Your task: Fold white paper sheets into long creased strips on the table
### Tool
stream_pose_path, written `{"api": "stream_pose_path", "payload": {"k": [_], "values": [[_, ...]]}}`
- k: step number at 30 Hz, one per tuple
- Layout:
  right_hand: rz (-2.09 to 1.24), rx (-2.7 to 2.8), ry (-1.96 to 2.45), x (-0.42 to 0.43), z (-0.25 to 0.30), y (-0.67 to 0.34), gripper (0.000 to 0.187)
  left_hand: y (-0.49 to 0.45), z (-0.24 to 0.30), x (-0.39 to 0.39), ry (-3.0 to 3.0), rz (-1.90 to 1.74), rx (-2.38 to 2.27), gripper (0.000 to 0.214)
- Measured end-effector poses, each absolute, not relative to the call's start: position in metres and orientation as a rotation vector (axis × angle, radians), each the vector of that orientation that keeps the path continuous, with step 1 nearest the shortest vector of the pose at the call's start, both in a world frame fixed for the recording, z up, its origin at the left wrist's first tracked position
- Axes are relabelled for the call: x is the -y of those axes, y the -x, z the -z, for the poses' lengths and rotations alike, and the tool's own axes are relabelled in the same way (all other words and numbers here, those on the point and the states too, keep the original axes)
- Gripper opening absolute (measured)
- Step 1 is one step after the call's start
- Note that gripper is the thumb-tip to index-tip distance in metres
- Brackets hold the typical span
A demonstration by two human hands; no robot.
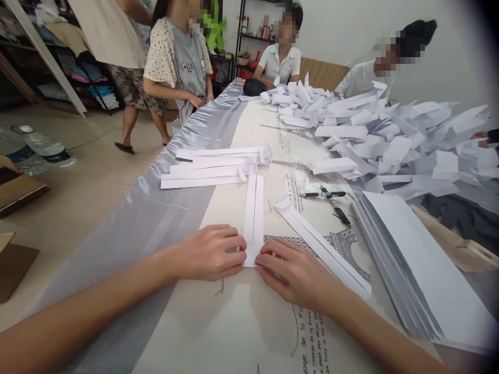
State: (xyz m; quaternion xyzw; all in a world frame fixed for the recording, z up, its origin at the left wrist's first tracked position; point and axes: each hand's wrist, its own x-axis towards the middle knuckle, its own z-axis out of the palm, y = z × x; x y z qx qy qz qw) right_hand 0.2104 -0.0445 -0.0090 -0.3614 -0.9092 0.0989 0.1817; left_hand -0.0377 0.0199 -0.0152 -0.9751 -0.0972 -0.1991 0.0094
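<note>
1. Plainly the step in hand is pressing a crease at the near end of the long white folded paper strip (253,218). The strip lies flat on the desk (234,332), pointing straight away from the person, and its two long flaps meet along a centre seam.
2. The left hand (212,252) sits on the strip's near left corner and the right hand (296,272) on its near right corner. Each grip is closed, with the fingers curled together and their tips bearing down on the paper. Whether a thumb is tucked under the end I cannot tell.
3. As a judgement, a clean fold here calls for both corners held level and even pressure along the edge, since thin paper skews and springs back easily.
4. Just right of the strip, a second white folded strip (319,241) lies slantwise, and its near stretch runs close beside the right hand.
5. Beyond the strip's far end, a flat pile of similar white strips (214,166) lies crosswise, with crisp edges and small turned-up ends.
6. The desk wears a matte beige cover printed with fine line drawings and script. A glossy silver satin cloth (148,223) lies along its left side and catches the light in streaks.
7. To the right sits a thick fanned stack of plain white sheets (421,265), with two black pens (327,196) just past it. Farther off is a loose, angular heap of folded white paper pieces (390,135).
8. Other people sit and stand at the desk's far end, well apart from the hands. Clear plastic bottles (42,148) lie on the floor at left.
</note>
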Motion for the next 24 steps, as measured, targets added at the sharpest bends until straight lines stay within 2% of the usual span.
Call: {"api": "stream_pose_path", "payload": {"k": [9, 11, 17, 24], "values": [[-0.545, 2.382, 1.262, 0.047, 0.013, -0.208, 0.017, 0.032, 0.011, -0.014, 3.251, 0.539, 0.626, 0.027], [-0.639, 2.321, 1.369, 0.045, 0.009, -0.205, 0.017, 0.032, 0.008, -0.013, 3.339, 0.514, 0.79, 0.028], [-0.737, 2.186, 1.638, 0.038, 0.003, -0.199, 0.033, 0.026, 0.004, -0.009, 3.409, 0.45, 1.404, 0.031], [-0.818, 2.053, 1.811, 0.038, 0.003, -0.196, 0.031, 0.021, 0.004, 0.001, 3.221, 0.443, 1.84, 0.025]]}}
